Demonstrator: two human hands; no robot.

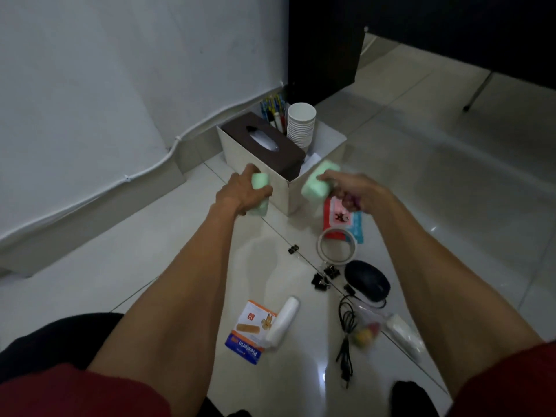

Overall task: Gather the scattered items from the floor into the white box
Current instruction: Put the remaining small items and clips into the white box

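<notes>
- Plaster box [249,335], mouse [367,281] and tape [337,245] are shown lying on the floor.
- A green pack [260,191] is gripped by the left hand [240,191].
- A second pack [319,182], blurred, is clasped by the right hand [352,188].
- Both are held just before the white box [237,152].

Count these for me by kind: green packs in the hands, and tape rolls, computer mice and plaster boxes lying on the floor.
green pack: 2
tape roll: 1
computer mouse: 1
plaster box: 1
Total: 5
</notes>
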